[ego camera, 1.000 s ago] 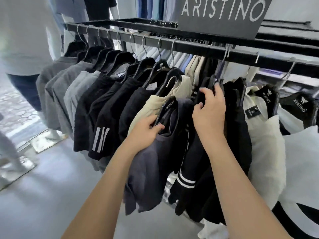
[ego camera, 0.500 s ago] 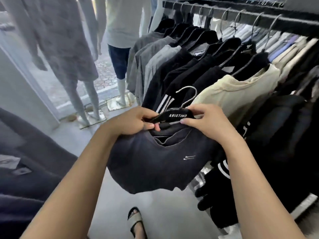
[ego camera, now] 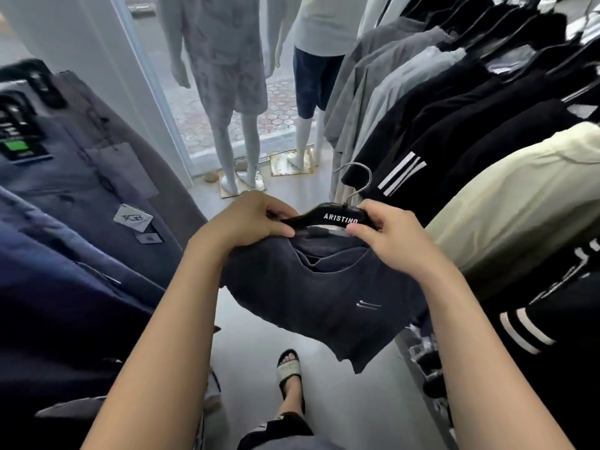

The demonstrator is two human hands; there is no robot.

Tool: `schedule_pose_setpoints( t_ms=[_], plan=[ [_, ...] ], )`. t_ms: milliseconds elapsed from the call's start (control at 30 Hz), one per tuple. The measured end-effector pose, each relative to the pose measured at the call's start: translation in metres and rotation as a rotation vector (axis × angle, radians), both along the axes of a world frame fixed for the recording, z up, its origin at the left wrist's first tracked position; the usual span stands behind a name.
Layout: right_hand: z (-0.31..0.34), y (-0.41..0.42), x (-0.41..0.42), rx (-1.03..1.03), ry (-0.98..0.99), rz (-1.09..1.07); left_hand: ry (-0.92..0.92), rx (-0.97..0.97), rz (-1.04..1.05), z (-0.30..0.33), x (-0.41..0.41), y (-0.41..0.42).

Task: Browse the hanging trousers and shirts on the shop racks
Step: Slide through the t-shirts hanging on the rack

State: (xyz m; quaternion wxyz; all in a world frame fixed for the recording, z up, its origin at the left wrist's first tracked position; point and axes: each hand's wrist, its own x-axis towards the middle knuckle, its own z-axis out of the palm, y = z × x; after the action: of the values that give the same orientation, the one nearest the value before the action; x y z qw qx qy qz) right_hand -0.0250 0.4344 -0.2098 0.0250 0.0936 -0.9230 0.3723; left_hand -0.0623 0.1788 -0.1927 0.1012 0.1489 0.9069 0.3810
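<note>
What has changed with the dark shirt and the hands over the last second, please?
The dark shirt on its black hanger has come off the rack toward the person. The right hand, earlier among hanging clothes, now grips the hanger's end. The left hand still holds the other end.

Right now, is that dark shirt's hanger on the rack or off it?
Off. The hanger hook points into open air, and the left hand and right hand grip its ends, the dark shirt draped below.
</note>
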Motion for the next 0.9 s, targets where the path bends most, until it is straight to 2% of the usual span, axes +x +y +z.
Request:
schedule_pose_setpoints(
  t_ms=[133, 233, 333, 433, 500, 567, 633, 767, 900],
  plan=[
    [0.004, -0.005, -0.002, -0.018, 0.001, 0.011, 0.045, 0.071, 0.163, -0.010, 0.005, -0.018],
    [0.008, -0.006, -0.004, -0.037, -0.011, 0.019, 0.037, 0.245, 0.211, -0.015, 0.011, -0.027],
    [0.011, -0.005, -0.005, -0.053, -0.034, 0.000, 0.096, 0.399, 0.456, -0.021, 0.014, -0.031],
    [0.014, -0.004, -0.006, -0.081, -0.036, -0.084, 0.224, 0.355, 0.714, -0.029, 0.018, -0.029],
    [0.015, -0.008, -0.007, -0.083, -0.039, -0.164, 0.227, 0.335, 0.795, -0.033, 0.022, -0.020],
    [0.015, -0.015, -0.009, -0.076, -0.049, -0.248, 0.151, 0.370, 0.716, -0.036, 0.023, -0.003],
    [0.014, -0.024, -0.010, -0.100, -0.077, -0.316, 0.054, 0.417, 0.534, -0.039, 0.024, 0.018],
    [0.006, -0.052, -0.008, -0.406, -0.208, -0.352, -0.032, 0.448, 0.289, -0.042, 0.033, 0.053],
    [0.005, -0.070, 0.001, -0.619, -0.387, -0.266, -0.165, 0.532, 0.247, -0.034, 0.039, 0.062]
  ],
)
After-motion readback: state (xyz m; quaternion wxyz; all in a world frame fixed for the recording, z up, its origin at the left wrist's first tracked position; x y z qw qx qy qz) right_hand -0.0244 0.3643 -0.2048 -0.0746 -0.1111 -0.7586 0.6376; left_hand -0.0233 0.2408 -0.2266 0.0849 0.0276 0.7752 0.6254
